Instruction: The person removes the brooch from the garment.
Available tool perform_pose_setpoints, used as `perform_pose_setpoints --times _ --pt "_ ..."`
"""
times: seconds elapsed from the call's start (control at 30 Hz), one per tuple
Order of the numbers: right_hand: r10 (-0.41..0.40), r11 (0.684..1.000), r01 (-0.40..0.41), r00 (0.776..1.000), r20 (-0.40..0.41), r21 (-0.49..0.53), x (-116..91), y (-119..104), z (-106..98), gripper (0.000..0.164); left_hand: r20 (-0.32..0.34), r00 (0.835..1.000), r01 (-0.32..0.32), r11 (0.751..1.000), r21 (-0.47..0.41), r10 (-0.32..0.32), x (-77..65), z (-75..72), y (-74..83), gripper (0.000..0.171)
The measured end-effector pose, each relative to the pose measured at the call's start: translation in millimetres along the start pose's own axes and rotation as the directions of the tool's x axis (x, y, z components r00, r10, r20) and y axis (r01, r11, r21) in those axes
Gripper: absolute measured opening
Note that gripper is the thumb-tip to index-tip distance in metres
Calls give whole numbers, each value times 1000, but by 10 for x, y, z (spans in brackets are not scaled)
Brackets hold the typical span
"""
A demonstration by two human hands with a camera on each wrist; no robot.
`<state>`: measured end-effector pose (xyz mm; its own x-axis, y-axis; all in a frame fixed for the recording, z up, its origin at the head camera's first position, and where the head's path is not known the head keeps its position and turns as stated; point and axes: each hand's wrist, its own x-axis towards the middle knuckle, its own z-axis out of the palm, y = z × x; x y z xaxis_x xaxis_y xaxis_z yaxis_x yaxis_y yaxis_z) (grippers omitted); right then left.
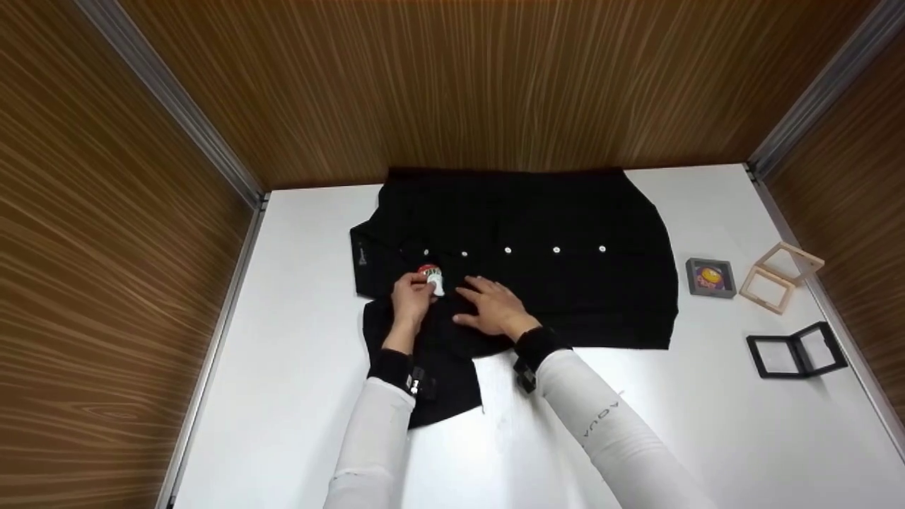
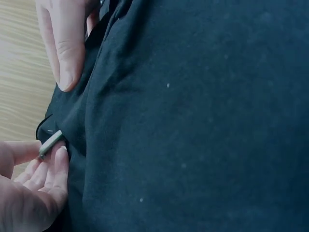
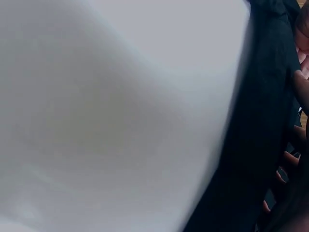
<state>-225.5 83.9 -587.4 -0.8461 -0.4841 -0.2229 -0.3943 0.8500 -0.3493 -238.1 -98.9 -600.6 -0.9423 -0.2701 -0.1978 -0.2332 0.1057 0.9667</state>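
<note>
A black button-up shirt (image 1: 544,297) with a row of white buttons (image 1: 508,250) lies on the table, its collar (image 1: 362,260) toward the left. Between thumb and fingers, my left hand (image 1: 411,300) pinches a small red-and-white badge (image 1: 433,279) at the shirt's chest. The left wrist view shows this badge (image 2: 50,142) nearly edge-on, close against the cloth; whether it is fastened I cannot tell. To the right of it, my right hand (image 1: 495,309) rests on the shirt with its fingers spread. Only dark parts of the fingers (image 3: 288,158) show in the right wrist view.
At the right of the white table (image 1: 283,353) stand a grey-framed picture (image 1: 710,278), an opened light wooden frame (image 1: 767,288) and an opened black frame (image 1: 799,353). Wood-patterned panels (image 1: 495,85) enclose the back and sides. One black sleeve (image 1: 445,385) extends toward me.
</note>
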Motion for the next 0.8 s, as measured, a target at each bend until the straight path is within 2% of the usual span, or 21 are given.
perform_pose_setpoints --times 0.13,0.3,0.4,0.57,0.67,0.8 --pt "-6 1000 6 1000 6 2 2 6 -9 68 3 1000 -25 1000 17 25 10 -1 -7 16" --pt "-8 1000 8 1000 5 -6 10 4 -4 69 2 995 -97 987 130 98 14 -13 2 17" --pt "-1 1000 1 1000 2 -9 9 6 -7 69 20 989 -145 960 240 144 21 -22 32 19" --pt "4 1000 -4 1000 3 3 8 12 -5 68 44 977 -209 887 411 210 12 -44 71 20" --pt "5 1000 -5 1000 15 -3 10 11 -6 69 38 978 -197 860 470 203 -11 -67 74 19" --pt "-1 1000 1 1000 13 -10 19 17 -9 70 7 988 -141 863 485 157 -19 -109 67 20"
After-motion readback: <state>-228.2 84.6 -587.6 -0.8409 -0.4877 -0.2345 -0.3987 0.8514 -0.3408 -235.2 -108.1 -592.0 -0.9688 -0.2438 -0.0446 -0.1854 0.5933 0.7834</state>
